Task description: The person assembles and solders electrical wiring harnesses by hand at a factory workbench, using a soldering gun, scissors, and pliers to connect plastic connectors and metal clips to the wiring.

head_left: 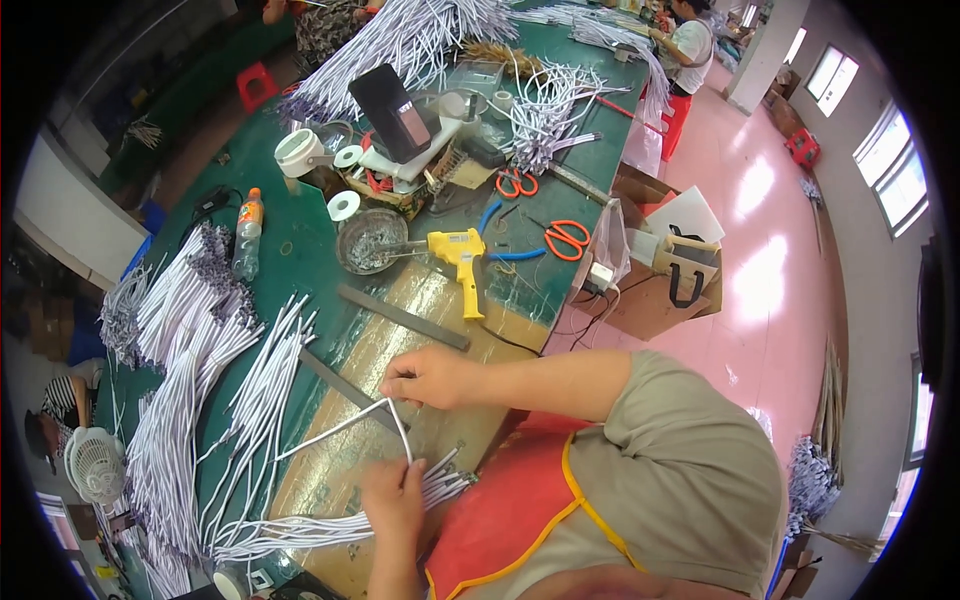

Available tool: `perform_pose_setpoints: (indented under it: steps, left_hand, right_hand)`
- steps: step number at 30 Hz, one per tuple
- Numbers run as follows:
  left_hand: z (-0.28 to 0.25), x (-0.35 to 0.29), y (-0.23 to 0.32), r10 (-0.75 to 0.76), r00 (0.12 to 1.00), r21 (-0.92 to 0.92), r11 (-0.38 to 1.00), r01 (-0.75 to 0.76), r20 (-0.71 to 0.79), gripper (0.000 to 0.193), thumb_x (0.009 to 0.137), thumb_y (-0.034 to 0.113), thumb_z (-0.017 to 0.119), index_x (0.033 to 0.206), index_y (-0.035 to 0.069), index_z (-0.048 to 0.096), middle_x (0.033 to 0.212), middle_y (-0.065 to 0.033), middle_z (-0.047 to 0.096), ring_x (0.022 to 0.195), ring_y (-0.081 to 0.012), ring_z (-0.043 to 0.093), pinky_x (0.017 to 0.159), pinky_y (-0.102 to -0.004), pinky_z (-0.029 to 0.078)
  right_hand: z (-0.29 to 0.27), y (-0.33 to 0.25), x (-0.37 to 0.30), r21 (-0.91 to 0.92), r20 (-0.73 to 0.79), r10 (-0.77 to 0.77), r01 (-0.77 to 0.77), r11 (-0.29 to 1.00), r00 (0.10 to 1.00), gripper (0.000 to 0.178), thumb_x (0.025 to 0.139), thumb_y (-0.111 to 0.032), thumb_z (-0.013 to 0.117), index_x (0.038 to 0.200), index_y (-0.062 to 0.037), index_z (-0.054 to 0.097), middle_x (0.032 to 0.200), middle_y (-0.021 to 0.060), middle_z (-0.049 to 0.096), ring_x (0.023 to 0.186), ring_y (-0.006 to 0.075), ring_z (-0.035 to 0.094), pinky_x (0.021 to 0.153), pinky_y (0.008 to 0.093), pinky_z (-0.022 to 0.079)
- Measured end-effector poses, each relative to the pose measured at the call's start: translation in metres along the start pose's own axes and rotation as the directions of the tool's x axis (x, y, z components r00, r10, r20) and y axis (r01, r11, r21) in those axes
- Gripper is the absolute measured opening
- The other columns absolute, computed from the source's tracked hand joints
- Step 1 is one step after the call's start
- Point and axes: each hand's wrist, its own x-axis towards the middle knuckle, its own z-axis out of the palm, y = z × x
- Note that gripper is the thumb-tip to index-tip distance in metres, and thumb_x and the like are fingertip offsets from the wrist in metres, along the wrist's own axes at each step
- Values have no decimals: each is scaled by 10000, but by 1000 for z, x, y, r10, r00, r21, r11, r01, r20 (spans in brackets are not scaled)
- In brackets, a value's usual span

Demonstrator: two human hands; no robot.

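A thin white stem [335, 431], sharply bent, spans between my two hands above the board. At the bend, the fingertips of my right hand [432, 378] pinch it. My left hand [393, 492] is closed on its lower end, just below; the other end points free to the left. Beneath my left hand lies a loose row of similar white stems [310, 530] with grey tips near my red apron [500, 510]. Two dark flat bars [400, 317] rest on the tan board [330, 475] beside my right hand.
A yellow glue gun [460, 262] lies beyond my hands, by a metal bowl [370, 243] and orange-handled scissors [567, 240]. Large bundles of white stems [185, 400] cover the left side, near a plastic bottle [248, 235]. A phone [390, 112] stands further back. Other people sit around the table.
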Motion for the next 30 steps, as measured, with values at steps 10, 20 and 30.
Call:
perform_pose_setpoints:
  steps: [10, 20, 30]
  left_hand:
    - [22, -3, 5, 8, 1000, -14, 1000, -8, -4, 133, 799, 158, 737, 807, 31, 697, 758, -159, 624, 724, -352, 604, 668, -438, 472]
    - [19, 1, -2, -203, 979, -141, 969, 203, 21, 182, 805, 177, 748, 824, 2, 702, 781, -168, 659, 710, -332, 633, 672, -405, 492]
    - [11, 14, 1, -433, 878, -477, 739, 476, 205, 170, 880, 129, 705, 789, -8, 658, 608, -11, 576, 513, -77, 490, 486, -241, 366]
  right_hand:
    - [14, 10, 8, 428, 150, 182, -230, 874, 972, 210, 970, -238, 607, 862, -62, 641, 726, -23, 543, 574, 57, 454, 507, 211, 364]
    - [15, 2, 12, 355, 75, 236, -247, 902, 969, 255, 962, -315, 622, 879, -75, 639, 722, -22, 548, 575, 62, 486, 493, 219, 373]
    - [31, -2, -14, 305, 102, 110, -137, 943, 989, 261, 970, -317, 616, 936, -58, 627, 724, -15, 573, 612, 63, 518, 524, 232, 414]
